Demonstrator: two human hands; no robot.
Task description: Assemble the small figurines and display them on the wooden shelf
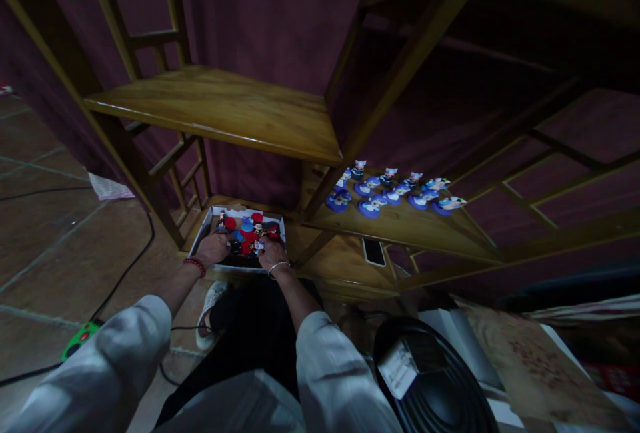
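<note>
1. A person looks down from above at a low wooden shelf unit [220, 109] set against a dark purple wall, with both arms in pale grey sleeves reaching forward
2. On the lowest shelf sits a shallow white box [210, 219] crowded with small figurines on red and blue round bases [247, 229], packed close so they lean against one another
3. The left hand [214, 248], a red bead bracelet at its wrist, rests over the box's near left side, fingers curled down among the figurines; whether it grips one cannot be told
4. The right hand [273, 253], wearing a thin silver bangle, reaches into the box's near right side, fingertips touching a figurine; its grip is too small and dim to judge
5. On the next shelf up, to the right, blue-based figurines [393, 189] stand upright in two rows, spaced apart as if for display
6. A dark phone [373, 251] lies flat on a lower shelf below them
7. A black cable [125, 273] crosses the tiled floor on the left
</note>
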